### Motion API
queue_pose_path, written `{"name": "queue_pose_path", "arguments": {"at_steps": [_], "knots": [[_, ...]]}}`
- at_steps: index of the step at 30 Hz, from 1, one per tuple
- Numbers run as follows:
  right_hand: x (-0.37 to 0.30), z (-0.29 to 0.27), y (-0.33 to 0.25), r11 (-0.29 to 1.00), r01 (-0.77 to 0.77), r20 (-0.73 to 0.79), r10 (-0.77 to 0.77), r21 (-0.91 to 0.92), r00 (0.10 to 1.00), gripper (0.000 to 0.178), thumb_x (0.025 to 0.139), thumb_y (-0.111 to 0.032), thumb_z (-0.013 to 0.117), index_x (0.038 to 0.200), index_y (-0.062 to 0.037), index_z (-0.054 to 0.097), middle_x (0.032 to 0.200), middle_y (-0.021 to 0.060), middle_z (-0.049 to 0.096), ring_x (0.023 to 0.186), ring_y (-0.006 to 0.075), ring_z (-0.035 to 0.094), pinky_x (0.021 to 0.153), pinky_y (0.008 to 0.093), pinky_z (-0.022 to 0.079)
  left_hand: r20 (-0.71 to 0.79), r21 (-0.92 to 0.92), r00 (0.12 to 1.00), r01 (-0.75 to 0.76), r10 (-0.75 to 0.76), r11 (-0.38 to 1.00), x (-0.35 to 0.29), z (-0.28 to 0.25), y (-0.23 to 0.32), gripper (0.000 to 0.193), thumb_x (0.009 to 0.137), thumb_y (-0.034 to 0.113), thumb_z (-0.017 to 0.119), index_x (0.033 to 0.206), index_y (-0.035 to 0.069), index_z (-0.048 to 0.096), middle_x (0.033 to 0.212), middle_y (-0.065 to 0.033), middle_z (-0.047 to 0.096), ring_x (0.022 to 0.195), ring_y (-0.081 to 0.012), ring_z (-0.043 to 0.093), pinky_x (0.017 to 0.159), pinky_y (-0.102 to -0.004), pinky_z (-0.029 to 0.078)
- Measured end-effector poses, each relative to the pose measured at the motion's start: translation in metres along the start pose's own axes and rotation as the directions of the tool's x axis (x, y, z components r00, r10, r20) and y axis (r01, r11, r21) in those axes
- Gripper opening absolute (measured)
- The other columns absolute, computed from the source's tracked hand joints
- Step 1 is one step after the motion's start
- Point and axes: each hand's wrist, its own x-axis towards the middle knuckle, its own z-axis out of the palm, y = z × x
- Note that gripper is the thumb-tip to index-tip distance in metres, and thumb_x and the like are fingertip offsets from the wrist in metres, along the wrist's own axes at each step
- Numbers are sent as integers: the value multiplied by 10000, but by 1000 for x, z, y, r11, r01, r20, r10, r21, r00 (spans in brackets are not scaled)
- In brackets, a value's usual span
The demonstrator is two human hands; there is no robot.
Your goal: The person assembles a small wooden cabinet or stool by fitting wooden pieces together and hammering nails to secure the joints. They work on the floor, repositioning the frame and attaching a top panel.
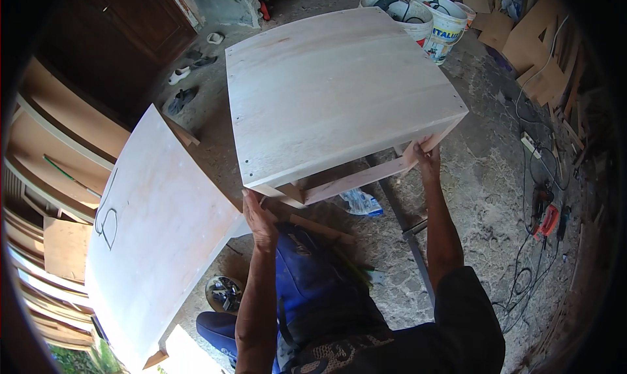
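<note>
A pale wooden cabinet box (346, 93) with a broad top panel and screw heads along its edges is in front of me. Its near side is open, with a lower rail (356, 181) running across. My right hand (423, 157) grips the near right side panel, fingers wrapped on its edge. At the near left corner, my left hand (260, 222) holds the side panel, its fingers along the outside. Left of the box stands a second pale panelled piece (163, 211), tilted, with a dark pencilled loop on its face; its right corner comes close to my left wrist.
Buckets (444, 28) with cables and tools stand behind the box. A red power tool (547, 222) and tangled cords lie on the floor at right, near a power strip (530, 144). A metal bar (401, 227) and a bowl of small parts (224, 293) are nearby. Wood offcuts (535, 41) fill the far right.
</note>
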Motion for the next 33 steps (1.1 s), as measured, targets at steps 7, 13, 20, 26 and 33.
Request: {"name": "queue_pose_path", "arguments": {"at_steps": [7,13,20,26,33], "knots": [[-163,11,44,835,-167,20,209,-524,978,630,968,-309,644,1489,-42,412,1308,204,574,1080,264,636,880,385,532,193,283,981,-25,-31,959,-99,-74,49,503,1058,419,457,1147,-14,696,1091,-122,705,1027,-205,642,919,-353,485],[-290,93,42,724,178,596,373,-666,711,449,891,-264,696,1262,-24,611,1141,222,647,1050,359,646,887,454,518,129,597,991,-92,17,797,-149,-198,70,332,1015,261,580,946,-24,737,1056,-166,715,976,-231,677,826,-340,519],[-297,79,56,730,202,713,503,-653,489,414,870,-269,703,1187,-15,627,1085,226,651,1012,389,636,867,472,504,-459,576,888,278,23,768,-223,-370,66,254,969,196,605,1172,49,647,1046,-176,702,955,-195,660,807,-317,517],[-271,84,52,582,438,728,568,-685,384,395,874,-258,698,1172,-7,628,1067,217,656,984,370,645,843,463,511,-522,624,850,326,69,710,-270,-433,-2,241,956,188,608,1081,-10,664,993,-124,695,932,-180,654,822,-335,512],[-284,114,53,424,609,681,678,-670,278,368,880,-235,691,1149,8,626,1036,197,663,936,326,656,794,440,522,-548,700,811,578,-203,420,-352,-481,-25,190,879,174,591,937,31,702,890,-211,697,825,-371,694,726,-460,540]]}}
